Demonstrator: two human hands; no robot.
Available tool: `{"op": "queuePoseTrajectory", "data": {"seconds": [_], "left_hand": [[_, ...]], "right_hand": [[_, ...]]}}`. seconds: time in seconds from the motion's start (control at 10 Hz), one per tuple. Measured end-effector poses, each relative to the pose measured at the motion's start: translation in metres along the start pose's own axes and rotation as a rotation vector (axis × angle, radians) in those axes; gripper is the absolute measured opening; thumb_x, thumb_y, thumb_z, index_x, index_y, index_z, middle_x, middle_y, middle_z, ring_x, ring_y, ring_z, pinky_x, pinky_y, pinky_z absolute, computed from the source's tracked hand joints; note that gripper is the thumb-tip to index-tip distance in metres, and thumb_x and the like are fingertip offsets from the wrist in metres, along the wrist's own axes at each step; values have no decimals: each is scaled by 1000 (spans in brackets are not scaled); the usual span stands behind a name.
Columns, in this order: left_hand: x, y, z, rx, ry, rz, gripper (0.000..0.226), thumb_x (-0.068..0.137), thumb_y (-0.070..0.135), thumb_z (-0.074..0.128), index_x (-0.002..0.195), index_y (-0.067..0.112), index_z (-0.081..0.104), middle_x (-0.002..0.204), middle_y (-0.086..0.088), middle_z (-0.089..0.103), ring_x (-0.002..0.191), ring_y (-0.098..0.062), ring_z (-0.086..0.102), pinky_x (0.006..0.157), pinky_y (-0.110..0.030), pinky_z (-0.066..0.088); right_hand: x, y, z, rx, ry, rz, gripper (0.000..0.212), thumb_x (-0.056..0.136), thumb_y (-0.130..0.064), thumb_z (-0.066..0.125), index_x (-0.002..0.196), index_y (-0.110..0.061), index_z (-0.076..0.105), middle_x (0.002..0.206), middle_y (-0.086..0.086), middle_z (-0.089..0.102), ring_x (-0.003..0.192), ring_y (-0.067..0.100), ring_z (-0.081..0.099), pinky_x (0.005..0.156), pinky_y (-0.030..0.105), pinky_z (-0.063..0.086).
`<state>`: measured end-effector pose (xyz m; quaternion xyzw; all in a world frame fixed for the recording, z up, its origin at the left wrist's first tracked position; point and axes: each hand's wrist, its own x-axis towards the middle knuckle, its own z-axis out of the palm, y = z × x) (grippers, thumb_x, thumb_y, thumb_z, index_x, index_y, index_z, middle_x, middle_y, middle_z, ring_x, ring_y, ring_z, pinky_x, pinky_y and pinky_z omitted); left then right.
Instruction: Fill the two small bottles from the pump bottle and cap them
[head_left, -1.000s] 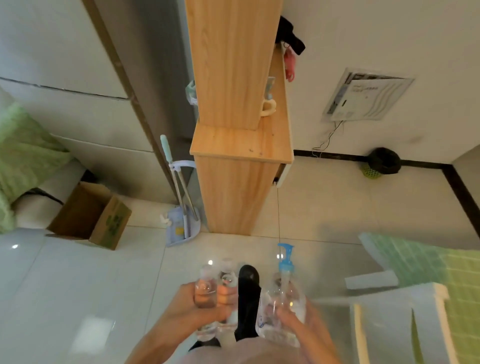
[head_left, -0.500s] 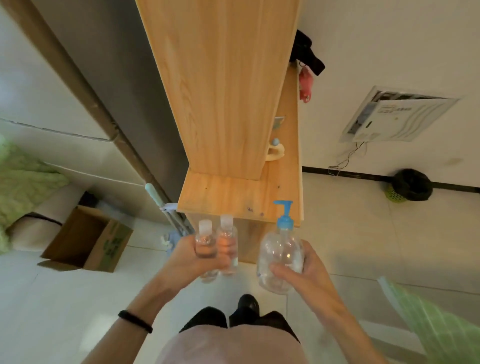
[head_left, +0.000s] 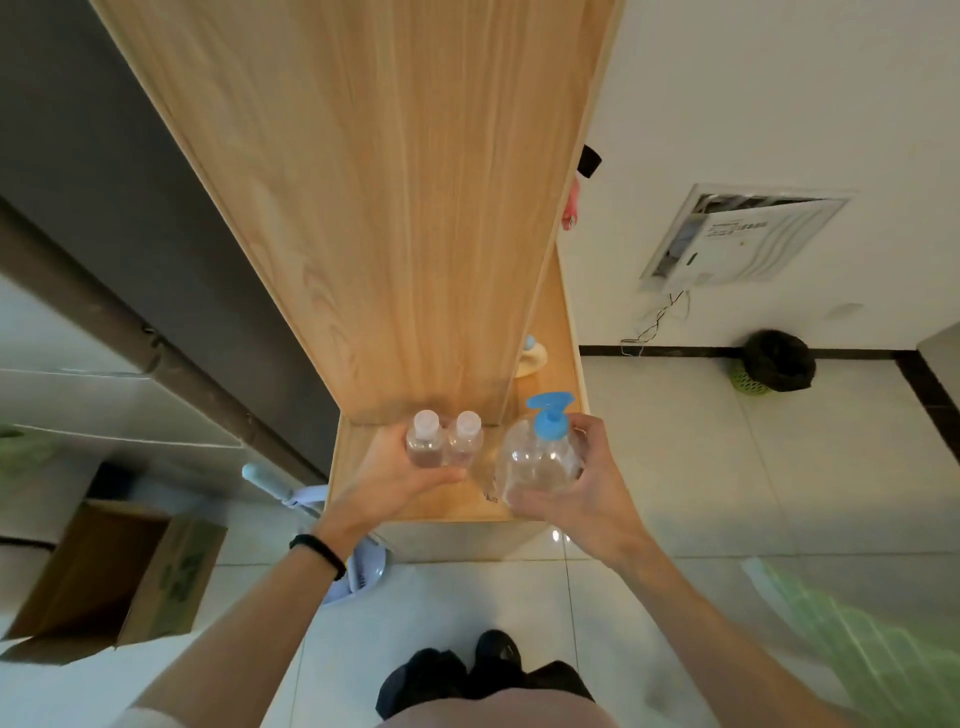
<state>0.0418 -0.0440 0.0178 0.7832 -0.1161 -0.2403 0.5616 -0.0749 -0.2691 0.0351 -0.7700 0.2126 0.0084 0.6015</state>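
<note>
Over the shelf (head_left: 444, 505), pump bottle (head_left: 540, 462) upright

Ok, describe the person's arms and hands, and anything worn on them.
Both forearms are bare, and neither the left hand nor the right hand wears a glove or visible ring. A thin black band circles the left wrist. A pale sleeve edge shows high on the left arm.

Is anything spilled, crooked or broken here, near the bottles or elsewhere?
Nothing is spilled: the left hand holds the two small bottles upright with caps on, the right hand holds the pump bottle. The one odd thing is the wall panel at right: its cover looks ajar and a thin wire hangs loose below it.
</note>
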Motion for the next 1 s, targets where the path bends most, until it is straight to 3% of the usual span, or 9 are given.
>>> {"op": "queuePoseTrajectory", "data": {"seconds": [0.1, 0.2, 0.4, 0.6, 0.7, 0.8, 0.9, 1.0], "left_hand": [[8, -11, 1, -3, 9, -4, 50, 69, 5, 97, 105, 32, 73, 95, 24, 79, 89, 10, 72, 78, -8, 52], [11, -22, 3, 10, 13, -14, 54, 69, -3, 94, 101, 34, 72, 94, 27, 78, 88, 12, 70, 78, -5, 50], [12, -37, 1, 69, -12, 12, 54, 71, -1, 94, 105, 34, 71, 98, 29, 76, 93, 12, 69, 80, -4, 48], [18, -41, -6, 96, -20, -50, 46, 72, 6, 96, 102, 33, 73, 94, 23, 79, 90, 7, 73, 77, -9, 53], [17, -40, -8, 91, -19, -41, 46, 72, 6, 96, 103, 32, 74, 95, 16, 81, 90, 5, 74, 76, -9, 54], [13, -34, -6, 132, -1, -32, 48, 71, 11, 97, 109, 25, 73, 97, 6, 79, 92, 1, 73, 75, -9, 52], [-1, -25, -12, 163, 33, -39, 63, 67, 14, 99, 117, 32, 64, 108, 14, 73, 100, 2, 68, 78, -9, 47], [-37, -27, -17, 104, 148, -55, 69, 78, 13, 92, 134, 33, 57, 128, 23, 64, 121, 6, 57, 96, -15, 42]], "right_hand": [[8, 6, 5, -42, 1, -3, 93, 53, -44, 101, 121, -56, 39, 121, -35, 59, 114, -6, 62, 93, 23, 55], [13, 12, 8, -70, 2, 14, 95, 55, -44, 103, 122, -58, 37, 123, -37, 55, 116, -11, 58, 93, 24, 56], [16, 23, 14, -117, -24, 2, 98, 55, -33, 102, 124, -56, 36, 122, -27, 54, 116, 2, 61, 99, 41, 60], [20, 20, 14, -166, -26, -7, 99, 55, -39, 100, 118, -67, 30, 119, -35, 54, 110, -10, 60, 92, 19, 55], [20, 21, 14, -156, -17, -12, 99, 56, -38, 98, 115, -71, 26, 118, -34, 57, 109, -9, 61, 88, 16, 54], [14, 16, 14, -159, -36, 17, 101, 54, -48, 95, 122, -69, 23, 127, -27, 57, 113, -5, 62, 93, 21, 54], [3, 21, 4, -91, -68, 20, 122, 57, -45, 98, 149, -48, 18, 141, -29, 51, 126, -11, 55, 102, 20, 50], [-22, 23, -12, -36, 40, -26, 105, 72, -36, 98, 152, -40, 29, 146, -30, 44, 138, -11, 44, 98, 10, 45]]}}
